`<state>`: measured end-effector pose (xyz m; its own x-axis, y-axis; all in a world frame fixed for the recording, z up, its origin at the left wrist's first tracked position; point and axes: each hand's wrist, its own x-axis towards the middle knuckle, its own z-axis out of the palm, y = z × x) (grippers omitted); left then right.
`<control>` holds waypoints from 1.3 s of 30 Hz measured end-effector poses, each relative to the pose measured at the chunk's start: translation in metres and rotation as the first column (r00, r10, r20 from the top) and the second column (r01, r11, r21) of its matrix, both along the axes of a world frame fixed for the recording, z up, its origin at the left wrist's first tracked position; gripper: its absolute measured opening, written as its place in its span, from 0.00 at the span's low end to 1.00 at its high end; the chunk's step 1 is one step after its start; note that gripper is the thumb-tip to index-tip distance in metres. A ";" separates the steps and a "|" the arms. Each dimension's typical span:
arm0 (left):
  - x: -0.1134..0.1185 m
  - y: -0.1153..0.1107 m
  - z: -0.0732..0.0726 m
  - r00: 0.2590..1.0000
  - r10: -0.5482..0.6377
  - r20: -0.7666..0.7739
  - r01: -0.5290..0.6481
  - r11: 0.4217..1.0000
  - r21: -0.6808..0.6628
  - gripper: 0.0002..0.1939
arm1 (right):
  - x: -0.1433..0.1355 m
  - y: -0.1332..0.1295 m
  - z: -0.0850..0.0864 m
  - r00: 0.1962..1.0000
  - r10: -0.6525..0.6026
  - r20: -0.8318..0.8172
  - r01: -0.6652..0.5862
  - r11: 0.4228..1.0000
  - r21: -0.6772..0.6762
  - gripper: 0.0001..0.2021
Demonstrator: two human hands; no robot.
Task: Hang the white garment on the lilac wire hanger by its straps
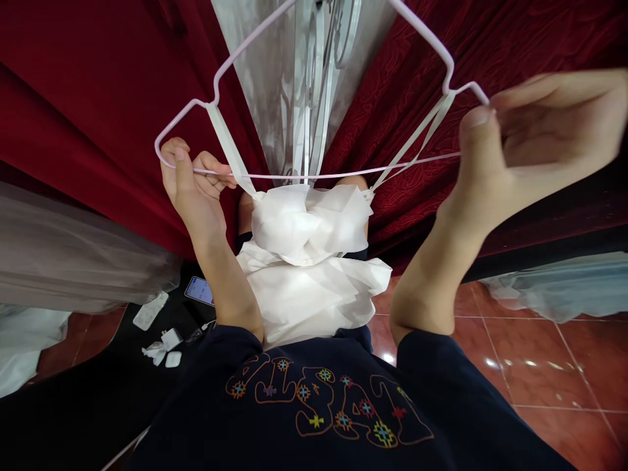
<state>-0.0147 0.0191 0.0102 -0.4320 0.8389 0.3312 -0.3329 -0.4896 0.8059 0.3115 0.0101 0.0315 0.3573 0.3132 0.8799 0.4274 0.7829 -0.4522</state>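
A pale pink clothes hanger (307,176) is held up in front of me, its top cut off by the frame edge. Gripped at its left corner, it sits in the fingers of my left hand (193,190). My right hand (493,163) closes on the opposite corner, which its thumb and fingers cover. From the hanger's two notches hang the left strap (228,140) and the right strap (422,134) of a white ruffled garment (311,288). Its body lies over my lap, below the hanger's lower bar.
Dark red curtains (122,85) flank a pale metal frame (309,98) straight ahead. At left, a phone (200,290), a white charger (171,339) and small white items rest on a black surface (98,399). Red floor tiles (534,360) and sheer fabric (564,288) are at right.
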 end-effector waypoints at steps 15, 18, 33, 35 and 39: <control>0.000 -0.003 -0.006 0.994 0.024 -0.103 -0.019 0.999 0.050 0.12 | -0.028 -0.016 -0.024 0.903 0.348 -0.254 -0.427 0.795 -0.431 0.12; 0.000 -0.002 -0.008 0.994 0.041 -0.100 -0.035 0.997 0.065 0.11 | -0.022 -0.007 -0.037 0.954 0.150 -0.258 -0.201 0.963 -0.183 0.16; 0.014 -0.021 -0.027 0.992 -0.090 -0.084 0.089 0.996 -0.011 0.17 | -0.080 -0.007 -0.063 0.938 0.330 0.104 -0.234 0.827 -0.511 0.14; 0.013 -0.027 -0.031 0.971 -0.136 -0.197 0.119 0.988 -0.097 0.19 | -0.087 -0.007 -0.068 0.948 0.310 0.077 -0.238 0.845 -0.479 0.13; 0.007 -0.043 -0.026 0.906 -0.215 -0.366 0.151 0.969 -0.195 0.16 | -0.101 -0.010 -0.069 0.971 0.236 0.023 -0.200 0.867 -0.456 0.13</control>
<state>-0.0073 -0.0236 -0.0159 -0.1335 0.9459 0.2957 -0.0561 -0.3051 0.9507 0.2104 0.0001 -0.0373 0.1719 0.7419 0.6481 0.3167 0.5813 -0.7495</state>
